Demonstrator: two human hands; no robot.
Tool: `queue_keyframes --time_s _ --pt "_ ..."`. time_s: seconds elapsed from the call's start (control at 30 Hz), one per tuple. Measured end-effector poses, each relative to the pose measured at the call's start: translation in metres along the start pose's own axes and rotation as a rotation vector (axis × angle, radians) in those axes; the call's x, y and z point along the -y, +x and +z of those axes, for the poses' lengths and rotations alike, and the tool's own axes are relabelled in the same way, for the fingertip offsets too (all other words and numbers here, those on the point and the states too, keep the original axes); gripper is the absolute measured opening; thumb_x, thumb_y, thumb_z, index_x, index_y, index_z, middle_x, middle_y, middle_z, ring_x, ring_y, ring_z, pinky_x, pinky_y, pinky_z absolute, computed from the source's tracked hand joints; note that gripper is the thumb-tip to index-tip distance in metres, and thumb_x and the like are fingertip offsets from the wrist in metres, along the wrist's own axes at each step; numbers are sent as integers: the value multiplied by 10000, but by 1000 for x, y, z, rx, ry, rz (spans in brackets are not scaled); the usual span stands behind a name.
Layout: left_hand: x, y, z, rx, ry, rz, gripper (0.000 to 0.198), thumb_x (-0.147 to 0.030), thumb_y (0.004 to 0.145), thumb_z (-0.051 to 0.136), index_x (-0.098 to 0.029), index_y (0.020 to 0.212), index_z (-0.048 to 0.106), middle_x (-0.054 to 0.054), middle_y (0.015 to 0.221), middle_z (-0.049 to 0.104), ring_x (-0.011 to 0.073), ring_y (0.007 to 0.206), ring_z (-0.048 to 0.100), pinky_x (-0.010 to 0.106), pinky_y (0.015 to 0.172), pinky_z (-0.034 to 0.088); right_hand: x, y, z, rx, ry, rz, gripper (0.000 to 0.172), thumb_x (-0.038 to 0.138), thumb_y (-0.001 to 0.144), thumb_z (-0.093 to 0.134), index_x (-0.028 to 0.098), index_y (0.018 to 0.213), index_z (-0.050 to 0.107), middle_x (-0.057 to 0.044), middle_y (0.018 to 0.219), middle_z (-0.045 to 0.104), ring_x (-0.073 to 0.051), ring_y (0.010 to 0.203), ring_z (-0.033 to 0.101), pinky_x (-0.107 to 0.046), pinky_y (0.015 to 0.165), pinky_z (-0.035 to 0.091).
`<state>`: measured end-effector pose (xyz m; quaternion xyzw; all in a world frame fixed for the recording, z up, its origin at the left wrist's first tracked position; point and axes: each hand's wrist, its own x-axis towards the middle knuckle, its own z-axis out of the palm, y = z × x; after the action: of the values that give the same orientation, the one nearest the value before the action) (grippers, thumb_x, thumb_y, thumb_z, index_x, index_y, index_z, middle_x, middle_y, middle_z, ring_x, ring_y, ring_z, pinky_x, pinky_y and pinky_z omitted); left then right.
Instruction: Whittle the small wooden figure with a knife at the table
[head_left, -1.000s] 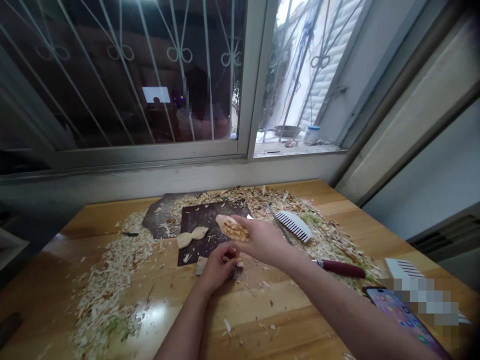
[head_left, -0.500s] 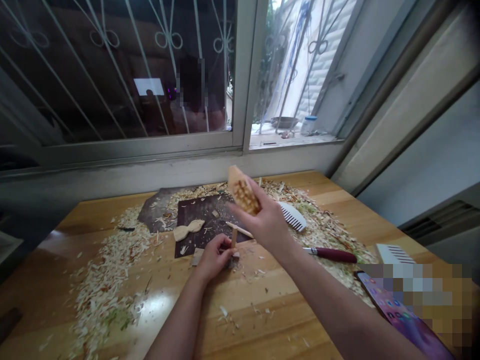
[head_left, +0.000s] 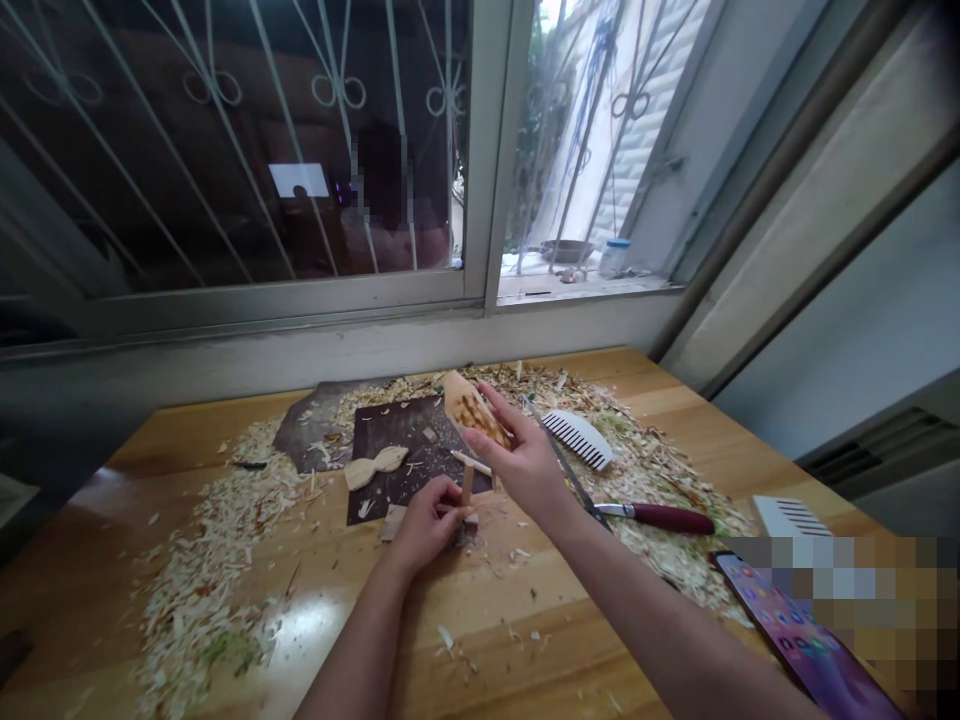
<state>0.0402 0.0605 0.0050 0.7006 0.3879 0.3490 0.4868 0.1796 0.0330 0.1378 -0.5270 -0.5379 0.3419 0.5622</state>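
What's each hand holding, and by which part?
Right hand: patterned wooden block, by its near end. Left hand: upright wooden stick, apparently low down.

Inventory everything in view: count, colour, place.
Window: one, grey, background
Bowl: one, grey, sill
Jar: one, blue-lidded, sill
Table: one, brown, below window
Shavings: countless, pale, over table
Dark sheet: one, brown, centre
Second sheet: one, grey, left
Waisted wood: one, pale, dark sheet's edge
Small block: one, tan, on dark sheet
Comb: one, white, right of centre
Tool: one, red-handled, below comb
Phone: one, dark-edged, right foreground
Slotted piece: one, white, beside phone
Flat block: one, pale, beside left grip
Held stick: one, brown, left grip
Pointed stick: one, pale, behind held stick
Held wood: one, patchy tan, right grip
Left grip: one, bare, centre
Right grip: one, bare, right of it
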Motion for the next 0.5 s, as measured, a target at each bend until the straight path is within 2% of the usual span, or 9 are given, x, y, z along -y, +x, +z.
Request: queue_keyframes --time_s 0.07,0.1,0.17,0.23,0.3,0.33,0.43,0.5 --pt "1 0 0 10 -6 2 78 -202 708 574 -176 736 506 -17 715 542 125 667 507 210 584 379 2 1 -1 123 116 209 691 381 674 670 227 1298 416 -60 1098 614 -146 759 608 -242 599 487" --pt "2 0 0 14 -10 3 79 -204 710 574 -176 740 507 -15 721 544 126 673 510 211 589 382 6 2 -2 199 163 302 726 378 664 676 226 1314 390 -70 1081 617 -118 639 589 -212 481 448" --pt "3 0 0 15 -19 0 81 -207 713 574 -177 746 506 -15 722 547 127 679 515 213 598 386 18 6 -6 286 211 355 765 353 652 687 244 1332 353 -81 1105 602 -80 527 535 -179 373 361" --pt "3 0 1 18 -28 -12 80 -212 718 571 -176 755 510 -11 725 556 130 686 522 217 609 391 28 9 -9 187 173 199 777 336 660 680 290 1346 317 -64 1169 565 -95 604 561 -181 415 395" --pt "2 0 1 19 -32 -22 76 -213 718 570 -173 756 517 -7 729 566 132 689 528 221 614 396 29 9 -10 39 29 14 740 342 691 645 322 1349 307 -37 1197 543 -142 782 588 -222 559 469" --pt "1 0 1 16 -34 -24 74 -209 716 570 -171 757 522 -5 732 569 133 690 529 224 617 399 25 8 -10 28 -85 -21 717 342 694 636 319 1342 329 -36 1186 549 -167 848 586 -257 633 484" --pt "-2 0 0 3 -43 -25 85 -199 702 583 -166 760 531 -2 737 566 132 689 524 226 619 408 10 6 -8 207 -488 58 694 321 628 676 260 1282 454 -76 1129 579 -239 921 580 -358 761 468" --pt "-3 0 0 7 -50 -34 89 -198 696 588 -165 746 523 -5 721 555 128 672 519 222 603 408 5 6 -6 279 -618 48 705 339 605 695 250 1268 474 -88 1141 572 -259 959 569 -383 808 448"
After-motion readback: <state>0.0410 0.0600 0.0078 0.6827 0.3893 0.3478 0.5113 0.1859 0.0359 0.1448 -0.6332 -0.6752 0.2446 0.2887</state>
